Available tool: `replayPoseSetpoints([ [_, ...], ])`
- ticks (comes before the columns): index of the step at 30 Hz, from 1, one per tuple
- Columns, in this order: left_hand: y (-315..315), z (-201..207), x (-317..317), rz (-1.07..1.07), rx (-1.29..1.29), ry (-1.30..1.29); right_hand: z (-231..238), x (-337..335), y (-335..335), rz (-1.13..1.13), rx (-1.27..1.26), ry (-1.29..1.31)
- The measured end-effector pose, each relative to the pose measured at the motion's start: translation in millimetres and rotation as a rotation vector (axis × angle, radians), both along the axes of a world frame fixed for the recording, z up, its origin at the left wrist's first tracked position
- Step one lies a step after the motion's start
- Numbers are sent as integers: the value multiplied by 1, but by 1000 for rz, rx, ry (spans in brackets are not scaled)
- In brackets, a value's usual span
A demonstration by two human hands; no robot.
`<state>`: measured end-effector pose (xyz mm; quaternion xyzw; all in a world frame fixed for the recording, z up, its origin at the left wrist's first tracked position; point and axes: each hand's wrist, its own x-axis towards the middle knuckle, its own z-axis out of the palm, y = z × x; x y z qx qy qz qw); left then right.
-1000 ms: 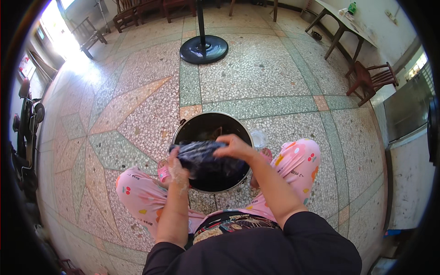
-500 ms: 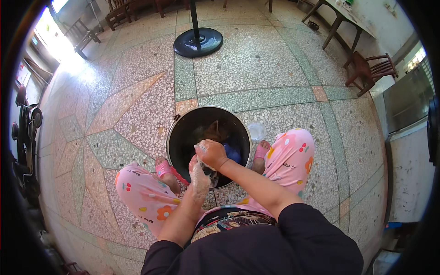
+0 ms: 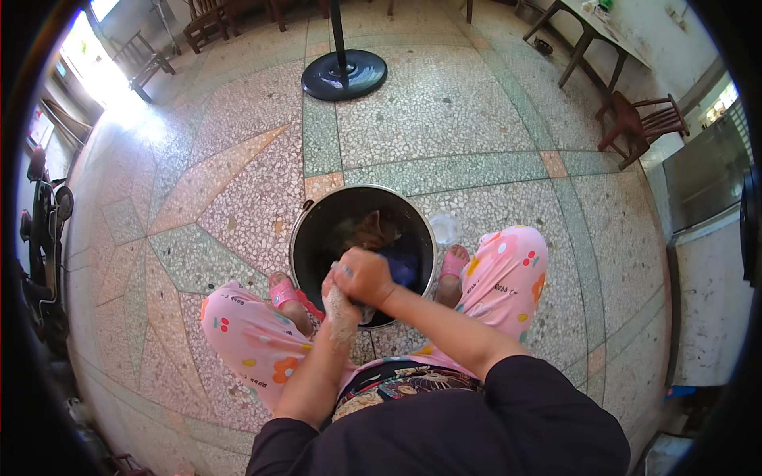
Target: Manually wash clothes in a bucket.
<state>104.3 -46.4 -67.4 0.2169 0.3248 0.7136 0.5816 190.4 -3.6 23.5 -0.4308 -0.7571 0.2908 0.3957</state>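
Note:
Both of my hands meet over the near part of a round dark bucket [image 3: 295, 258] with a metal rim, standing on the floor between my feet. White suds coat my left hand [image 3: 336, 305] and its wrist. My right hand [image 3: 363, 278] is clenched and presses against the left. A bit of wet grey cloth [image 3: 366, 314] hangs under the fists; most of it is hidden by them. Deeper in the bucket lie a brown cloth [image 3: 370, 230] and a blue cloth [image 3: 403, 270], apart from my hands.
A small whitish translucent dish [image 3: 445, 228] is on the floor right of the bucket. Beyond stands a black round pole base [image 3: 344, 74]. At the right are a wooden chair [image 3: 635, 127] and a table [image 3: 591, 28]; a dark motorbike [image 3: 46, 238] is at the left.
My right hand has turned and slid slightly down over the left, and the left has shifted a little to the left. Less of the grey cloth shows beneath them.

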Motion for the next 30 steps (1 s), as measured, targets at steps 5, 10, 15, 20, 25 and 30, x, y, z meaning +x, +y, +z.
replayPoseSetpoints([
  [5, 5, -42, -46, -356, 154, -595, 19, -15, -56, 292, 148, 204],
  [10, 6, 63, 5, -124, -307, -44, -39, 23, 21, -165, -48, 68],
  [15, 25, 100, -39, -268, -211, -339, -19, 54, 51, 333, -541, -154],
  [20, 26, 100, -44, -276, -109, -277, 43, 60, 35, 656, -957, 47],
  [25, 21, 86, -33, -314, -155, -77, 37, 46, 26, 496, -630, -216],
  [30, 18, 97, -21, -192, -167, 39, 42, 44, 19, 425, -325, -234],
])
